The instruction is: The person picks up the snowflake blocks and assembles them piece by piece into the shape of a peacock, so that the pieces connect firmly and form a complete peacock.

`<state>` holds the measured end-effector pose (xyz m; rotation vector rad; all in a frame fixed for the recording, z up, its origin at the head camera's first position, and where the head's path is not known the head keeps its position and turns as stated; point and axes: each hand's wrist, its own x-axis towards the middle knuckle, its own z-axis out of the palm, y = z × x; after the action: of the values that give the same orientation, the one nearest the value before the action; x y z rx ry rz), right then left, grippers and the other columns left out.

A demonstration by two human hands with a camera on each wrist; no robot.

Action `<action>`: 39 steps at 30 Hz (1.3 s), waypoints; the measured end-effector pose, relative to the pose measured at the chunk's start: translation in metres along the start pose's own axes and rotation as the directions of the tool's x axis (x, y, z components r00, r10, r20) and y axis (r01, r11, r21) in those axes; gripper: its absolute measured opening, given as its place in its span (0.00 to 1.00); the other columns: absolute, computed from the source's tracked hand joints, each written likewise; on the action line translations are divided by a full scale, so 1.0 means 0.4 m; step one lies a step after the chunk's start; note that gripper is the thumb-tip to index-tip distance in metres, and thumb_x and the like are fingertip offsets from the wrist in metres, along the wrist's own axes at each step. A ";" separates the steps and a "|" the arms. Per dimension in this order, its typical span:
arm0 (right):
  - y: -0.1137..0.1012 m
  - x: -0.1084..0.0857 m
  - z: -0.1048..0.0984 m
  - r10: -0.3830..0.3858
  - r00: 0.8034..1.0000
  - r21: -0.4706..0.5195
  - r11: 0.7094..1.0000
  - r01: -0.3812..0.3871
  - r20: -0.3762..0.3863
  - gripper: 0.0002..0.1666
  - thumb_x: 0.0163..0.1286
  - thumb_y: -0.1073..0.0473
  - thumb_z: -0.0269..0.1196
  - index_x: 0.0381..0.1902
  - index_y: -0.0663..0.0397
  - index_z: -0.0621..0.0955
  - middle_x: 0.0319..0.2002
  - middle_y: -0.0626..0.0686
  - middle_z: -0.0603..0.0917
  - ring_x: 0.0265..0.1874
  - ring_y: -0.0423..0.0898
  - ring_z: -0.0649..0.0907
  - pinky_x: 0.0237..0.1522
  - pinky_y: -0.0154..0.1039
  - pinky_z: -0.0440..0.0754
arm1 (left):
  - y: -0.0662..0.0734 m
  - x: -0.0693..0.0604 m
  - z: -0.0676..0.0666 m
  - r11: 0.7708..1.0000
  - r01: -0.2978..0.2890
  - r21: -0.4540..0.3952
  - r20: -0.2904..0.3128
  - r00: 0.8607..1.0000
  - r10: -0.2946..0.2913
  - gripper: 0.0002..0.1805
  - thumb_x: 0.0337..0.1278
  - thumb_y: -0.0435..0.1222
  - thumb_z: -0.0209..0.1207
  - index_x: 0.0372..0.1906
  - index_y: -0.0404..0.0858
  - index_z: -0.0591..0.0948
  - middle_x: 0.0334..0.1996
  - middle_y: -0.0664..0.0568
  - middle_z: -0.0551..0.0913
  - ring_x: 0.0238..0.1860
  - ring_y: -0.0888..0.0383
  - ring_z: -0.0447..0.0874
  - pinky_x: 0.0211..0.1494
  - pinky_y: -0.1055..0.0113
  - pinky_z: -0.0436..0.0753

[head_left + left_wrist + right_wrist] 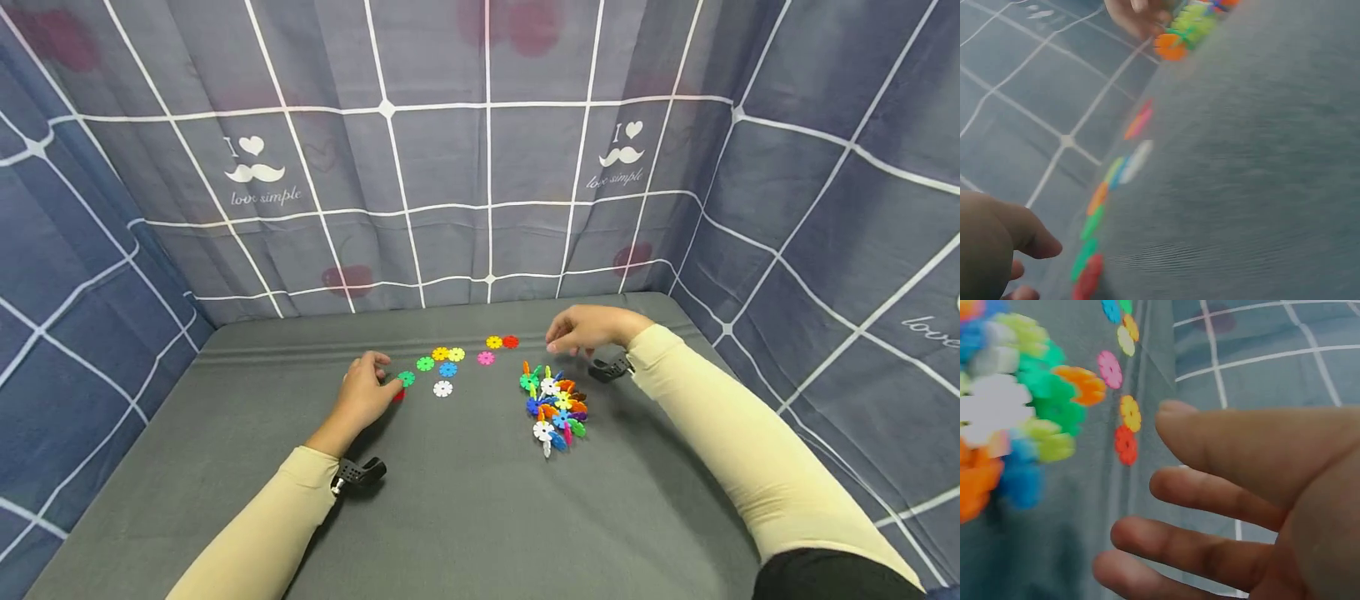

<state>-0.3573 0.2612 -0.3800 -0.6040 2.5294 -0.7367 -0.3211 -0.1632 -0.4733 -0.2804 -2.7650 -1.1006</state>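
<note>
If swept too low, could topple the multicoloured cluster (557,407) near the right hand (588,327), spread-fingered and empty; could nudge, by an accidental bump, the green disc (406,378) and red disc (1088,278) on grey cloth (450,500) beside the left hand (365,390), loose-fingered, apparently holding nothing. Look thin, plasticky, petal-edged.

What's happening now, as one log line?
left hand: near green disc | right hand: empty, near colorful cluster | white disc: flat on table
</note>
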 end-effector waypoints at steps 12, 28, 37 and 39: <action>-0.048 0.222 0.034 0.257 0.966 -0.002 0.966 -0.257 -0.037 0.14 0.71 0.59 0.73 0.47 0.60 0.83 0.27 0.51 0.78 0.22 0.42 0.76 0.27 0.37 0.80 | -0.011 0.009 -0.019 0.997 -0.035 0.064 0.150 0.988 0.025 0.19 0.56 0.38 0.73 0.47 0.30 0.86 0.41 0.43 0.82 0.46 0.44 0.79 0.53 0.48 0.78; -0.053 0.250 0.084 0.189 0.977 -0.020 0.981 -0.192 -0.095 0.10 0.63 0.69 0.75 0.34 0.60 0.82 0.24 0.54 0.82 0.23 0.45 0.81 0.27 0.38 0.83 | -0.002 0.001 -0.040 0.995 -0.045 0.086 0.203 0.979 0.026 0.15 0.55 0.39 0.77 0.41 0.33 0.86 0.35 0.49 0.84 0.39 0.50 0.79 0.46 0.53 0.79; -0.168 0.158 0.109 -0.188 0.920 0.061 0.973 0.221 -0.343 0.09 0.69 0.69 0.70 0.46 0.60 0.87 0.30 0.50 0.87 0.27 0.50 0.84 0.31 0.38 0.81 | 0.016 -0.007 -0.050 0.992 -0.034 -0.125 0.141 0.989 0.052 0.13 0.58 0.31 0.76 0.41 0.33 0.82 0.30 0.51 0.82 0.27 0.56 0.80 0.30 0.63 0.80; -0.195 0.121 0.134 -0.220 0.905 0.153 0.944 0.291 -0.365 0.07 0.72 0.67 0.69 0.46 0.58 0.88 0.33 0.51 0.89 0.27 0.55 0.85 0.30 0.41 0.83 | 0.034 -0.010 -0.049 0.972 -0.056 -0.230 0.125 0.988 0.086 0.12 0.61 0.31 0.75 0.44 0.32 0.84 0.31 0.50 0.85 0.27 0.54 0.83 0.29 0.62 0.83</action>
<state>-0.3469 0.1557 -0.3891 -0.8072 2.6610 -1.2830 -0.3127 -0.1676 -0.4508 -0.4942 -2.7167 -1.4297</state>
